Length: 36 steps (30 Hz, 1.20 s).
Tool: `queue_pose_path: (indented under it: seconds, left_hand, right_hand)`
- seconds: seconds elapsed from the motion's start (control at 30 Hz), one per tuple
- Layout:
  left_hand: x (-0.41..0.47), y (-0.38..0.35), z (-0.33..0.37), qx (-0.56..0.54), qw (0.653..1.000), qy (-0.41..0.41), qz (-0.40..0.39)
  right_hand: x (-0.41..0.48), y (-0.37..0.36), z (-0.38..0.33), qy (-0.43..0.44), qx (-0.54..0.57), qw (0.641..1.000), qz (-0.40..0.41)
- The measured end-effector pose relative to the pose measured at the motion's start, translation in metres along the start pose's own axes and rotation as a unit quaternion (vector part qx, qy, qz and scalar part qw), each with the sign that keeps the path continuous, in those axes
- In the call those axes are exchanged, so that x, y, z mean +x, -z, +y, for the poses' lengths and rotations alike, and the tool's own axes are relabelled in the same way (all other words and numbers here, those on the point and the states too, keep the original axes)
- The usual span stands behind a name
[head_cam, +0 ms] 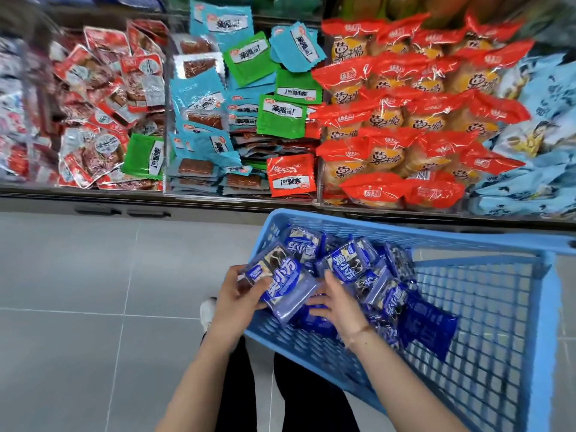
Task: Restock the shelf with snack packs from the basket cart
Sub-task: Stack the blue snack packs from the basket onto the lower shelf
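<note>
Item: blue perforated plastic basket cart, at 5 o'clock of the view, drawn up against the shelf front.
Contents: loose heap of dark blue and white plastic snack packs, piled toward the basket's 9 o'clock side.
Left hand: at the basket's 9 o'clock rim, fingers and thumb curled round a small stack of the same blue snack packs, held tilted above the heap.
Right hand: inside the basket at 3 o'clock of the held stack, fingers stretched out and resting on the packs beneath it; no clasp shows.
Shelf compartments, along 12 o'clock: red and clear foil packets at 10 o'clock; teal and green flat sachets at 12; orange-red pillow bags at 1; pale blue printed bags at 2.
Grey tiled floor at 8 o'clock.
</note>
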<state>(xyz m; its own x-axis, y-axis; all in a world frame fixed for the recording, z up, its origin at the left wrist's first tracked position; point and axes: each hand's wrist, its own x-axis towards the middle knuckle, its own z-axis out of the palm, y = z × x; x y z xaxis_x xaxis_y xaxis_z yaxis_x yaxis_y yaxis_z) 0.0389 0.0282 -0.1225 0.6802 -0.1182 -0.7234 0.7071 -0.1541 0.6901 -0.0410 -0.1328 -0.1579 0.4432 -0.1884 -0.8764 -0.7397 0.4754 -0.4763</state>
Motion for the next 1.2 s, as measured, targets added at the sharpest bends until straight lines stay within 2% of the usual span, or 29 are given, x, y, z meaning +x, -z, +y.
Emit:
queue_pose_path:
  seconds: [0.03,0.1,0.13,0.2,0.23,0.3,0.5,0.57,0.63,0.7,0.8,0.87,0.93,1.0,1.1,1.13,1.2]
  left_hand:
    - [0.001,0.011,0.000,-0.002,1.000,-0.004,0.020]
    - [0.002,0.032,0.000,-0.008,0.998,-0.009,0.056]
    - [0.002,0.041,0.000,-0.018,0.997,-0.007,0.073]
    - [0.002,0.054,-0.001,-0.043,0.993,-0.002,0.110]
    - [0.001,0.060,-0.002,-0.050,0.991,-0.004,0.125]
    - [-0.001,0.066,-0.004,-0.045,0.989,-0.007,0.141]
    - [-0.004,0.058,-0.003,-0.018,0.988,-0.007,0.151]
    - [-0.004,0.054,-0.001,-0.018,0.992,0.003,0.128]
    - [-0.005,0.049,0.001,-0.037,0.994,0.019,0.104]
    - [-0.006,0.041,0.004,-0.067,0.994,0.035,0.080]
    - [-0.008,0.025,0.005,-0.131,0.988,0.076,0.029]
    - [-0.007,0.016,0.007,-0.166,0.982,0.089,-0.033]
    - [-0.006,0.010,0.008,-0.191,0.971,0.100,-0.104]
    - [-0.005,0.008,0.006,-0.195,0.964,0.089,-0.155]
    - [-0.003,0.007,-0.002,-0.160,0.972,0.062,-0.159]
    - [-0.002,0.006,-0.003,-0.143,0.977,0.056,-0.151]
    - [-0.002,0.004,-0.004,-0.132,0.979,0.062,-0.139]
  right_hand:
    - [0.008,-0.003,0.003,0.020,-0.110,0.993,0.037]
    - [0.027,-0.013,0.014,0.057,-0.353,0.930,0.084]
    - [0.035,-0.020,0.020,0.063,-0.436,0.894,0.081]
    - [0.046,-0.036,0.031,0.067,-0.511,0.854,0.078]
    - [0.048,-0.043,0.033,0.064,-0.508,0.854,0.089]
    - [0.051,-0.047,0.033,0.053,-0.443,0.888,0.113]
    - [0.021,-0.030,0.019,0.069,-0.235,0.967,0.069]
    - [0.000,-0.024,0.015,0.108,-0.179,0.977,0.048]
    - [-0.022,-0.021,0.012,0.198,-0.177,0.963,0.050]
    - [-0.042,-0.024,0.007,0.341,-0.223,0.911,0.065]
    - [-0.054,-0.028,-0.001,0.515,-0.357,0.776,0.067]
    - [-0.055,-0.029,-0.001,0.568,-0.419,0.706,0.064]
    - [-0.056,-0.029,-0.001,0.580,-0.445,0.680,0.059]
    - [-0.055,-0.027,0.000,0.575,-0.453,0.680,0.044]
    - [-0.057,-0.025,0.001,0.543,-0.451,0.708,-0.021]
    - [-0.060,-0.024,0.001,0.527,-0.444,0.723,-0.052]
    - [-0.065,-0.024,0.000,0.482,-0.391,0.779,-0.088]
